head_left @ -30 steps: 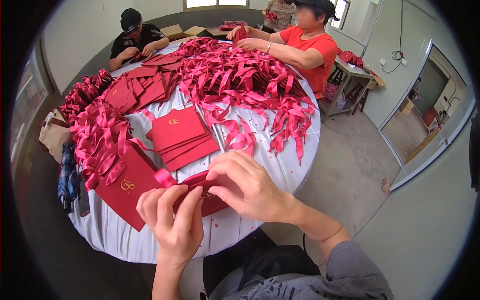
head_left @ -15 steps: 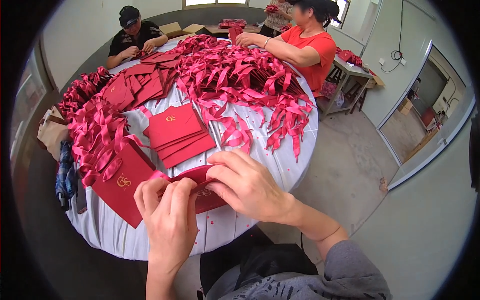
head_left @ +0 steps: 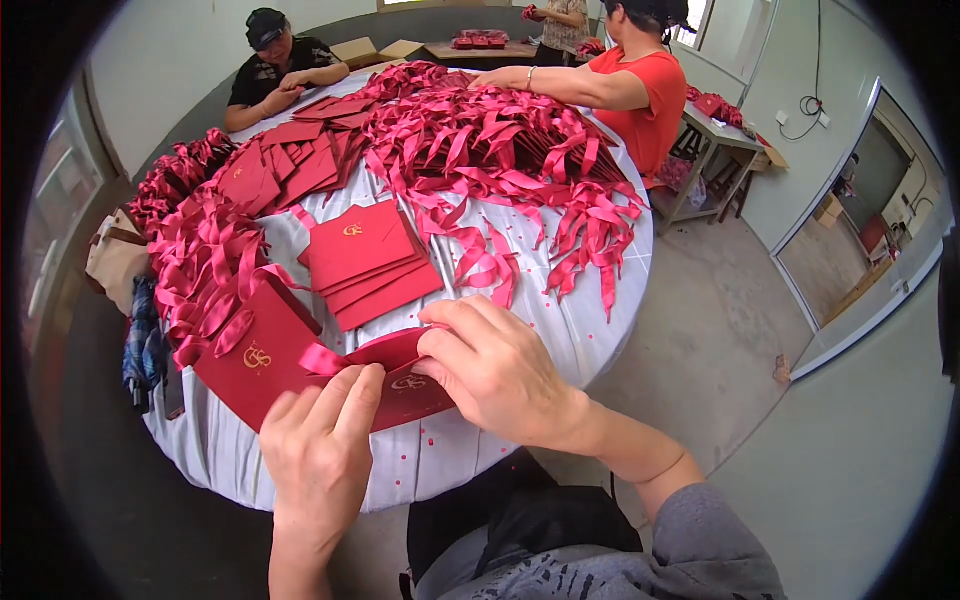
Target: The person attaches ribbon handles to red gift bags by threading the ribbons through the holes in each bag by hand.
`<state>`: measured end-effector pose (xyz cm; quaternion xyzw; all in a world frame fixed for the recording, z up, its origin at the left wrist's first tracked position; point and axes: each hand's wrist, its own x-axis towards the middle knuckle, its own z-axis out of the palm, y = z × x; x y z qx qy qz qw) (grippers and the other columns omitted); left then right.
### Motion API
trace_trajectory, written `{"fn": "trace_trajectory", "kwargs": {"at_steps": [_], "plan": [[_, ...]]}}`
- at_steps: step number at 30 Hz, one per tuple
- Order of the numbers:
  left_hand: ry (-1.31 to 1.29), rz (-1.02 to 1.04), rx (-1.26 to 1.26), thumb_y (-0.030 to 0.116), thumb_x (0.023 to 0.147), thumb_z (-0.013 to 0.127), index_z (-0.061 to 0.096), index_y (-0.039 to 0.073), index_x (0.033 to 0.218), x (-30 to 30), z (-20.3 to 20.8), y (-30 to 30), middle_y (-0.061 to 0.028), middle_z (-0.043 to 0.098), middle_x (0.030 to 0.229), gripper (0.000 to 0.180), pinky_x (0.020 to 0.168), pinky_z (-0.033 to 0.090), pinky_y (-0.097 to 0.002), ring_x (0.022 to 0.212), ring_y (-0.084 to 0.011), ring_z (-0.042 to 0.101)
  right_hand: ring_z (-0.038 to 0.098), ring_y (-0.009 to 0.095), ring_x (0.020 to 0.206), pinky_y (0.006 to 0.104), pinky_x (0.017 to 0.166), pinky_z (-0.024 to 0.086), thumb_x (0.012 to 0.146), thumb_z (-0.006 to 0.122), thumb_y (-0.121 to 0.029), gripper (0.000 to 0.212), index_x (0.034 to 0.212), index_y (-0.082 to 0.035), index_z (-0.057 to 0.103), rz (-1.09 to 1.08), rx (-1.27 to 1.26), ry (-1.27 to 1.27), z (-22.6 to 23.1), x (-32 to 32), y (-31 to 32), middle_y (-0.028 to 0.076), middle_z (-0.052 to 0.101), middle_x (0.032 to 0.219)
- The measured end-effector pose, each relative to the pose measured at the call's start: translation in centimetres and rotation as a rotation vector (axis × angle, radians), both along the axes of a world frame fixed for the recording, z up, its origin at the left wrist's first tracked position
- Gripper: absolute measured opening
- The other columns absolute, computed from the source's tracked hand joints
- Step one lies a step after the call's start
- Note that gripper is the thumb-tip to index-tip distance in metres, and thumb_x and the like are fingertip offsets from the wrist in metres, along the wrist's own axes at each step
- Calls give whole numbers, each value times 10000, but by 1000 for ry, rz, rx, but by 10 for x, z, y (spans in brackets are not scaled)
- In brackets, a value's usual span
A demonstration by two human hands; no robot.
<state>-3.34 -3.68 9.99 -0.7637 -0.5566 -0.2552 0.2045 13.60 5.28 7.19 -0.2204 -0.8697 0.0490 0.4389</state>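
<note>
My right hand (head_left: 505, 375) pinches the top edge of a small red paper gift bag (head_left: 408, 408) with a gold emblem, and its mouth gapes a little. My left hand (head_left: 322, 445) has its fingers closed at the bag's left top corner. A pink ribbon (head_left: 322, 360) loops up just beyond those fingertips. Beneath and to the left lies another red bag (head_left: 248, 350), flat, with a gold emblem. Past my hands is a stack of flat red paper pieces (head_left: 372, 250), which look like envelopes or unopened bags.
Ribbon-handled bags (head_left: 490, 130) heap across the far side of the white-covered round table (head_left: 570, 340), and more (head_left: 205, 260) line its left edge. Co-workers sit at the far left (head_left: 290, 70) and far right (head_left: 630, 80). A folded umbrella (head_left: 143, 345) hangs at the left rim.
My left hand has shifted slightly left and down along the bag's edge, uncovering the pink ribbon. The right hand keeps its pinch. The red-shirted co-worker's arm now reaches into the heap.
</note>
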Motion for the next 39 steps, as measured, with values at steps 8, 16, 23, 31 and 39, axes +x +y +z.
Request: {"fn": "trace_trajectory", "kwargs": {"at_steps": [8, 16, 23, 31, 39], "plan": [[-407, -53, -219, -67, 783, 580, 614, 16, 976, 4, 5, -1, -128, 648, 821, 213, 590, 491, -338, 681, -290, 636, 576, 305, 869, 371, 754, 477, 690, 713, -40, 211, 856, -28, 583, 4, -7, 13, -2, 1, 3, 133, 575, 1010], [-348, -49, -229, 7, 794, 630, 617, 38, 913, -13, 5, -2, -97, 615, 732, 124, 501, 438, -340, 586, -281, 595, 578, 297, 960, 375, 846, 457, 746, 693, -50, 286, 1023, -42, 622, 281, -82, -39, 4, 18, 24, 128, 580, 1100], [-392, -51, -162, 17, 806, 627, 607, 33, 881, -12, -1, 0, -93, 592, 708, 78, 486, 418, -333, 556, -269, 571, 584, 262, 947, 336, 842, 455, 777, 626, -33, 226, 1001, -36, 654, -140, -259, -171, -26, 107, 105, 114, 607, 964], [-423, -1, -162, -22, 811, 597, 598, 5, 887, -6, 2, -1, -144, 603, 738, 80, 549, 444, -313, 595, -275, 587, 577, 273, 851, 380, 777, 451, 767, 671, -120, 123, 842, -32, 627, -219, -207, -272, -76, 113, 119, 89, 598, 857], [-487, -56, -168, -37, 841, 558, 574, -3, 955, -18, -7, 13, -134, 588, 727, 120, 526, 439, -305, 541, -215, 563, 619, 150, 913, 283, 819, 484, 888, 584, -36, 101, 959, 12, 637, 145, -441, 288, -29, 47, 97, 65, 666, 954]]}}
